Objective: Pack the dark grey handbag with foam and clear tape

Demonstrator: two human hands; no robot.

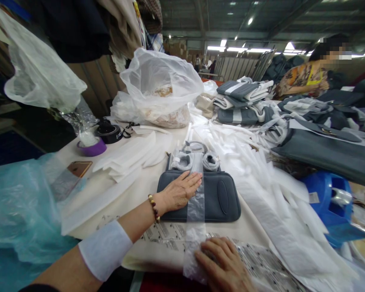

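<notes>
A small grey handbag [217,196] lies flat on the white table [88,198] in front of me, its handles wrapped in white foam [194,160]. A clear plastic strip [196,202] runs over the bag toward me. My left hand [179,190] rests flat on the bag's left half, fingers stretched out and touching the strip. My right hand [223,265] sits at the near table edge with fingers curled on the crumpled near end of the strip.
White foam sheets [130,156] lie left of the bag, more strips [255,162] to its right. A phone [79,167], purple tape roll [92,148], plastic bags [159,87], a blue stool [330,200], a large grey bag [325,152] and a seated person [307,77] surround it.
</notes>
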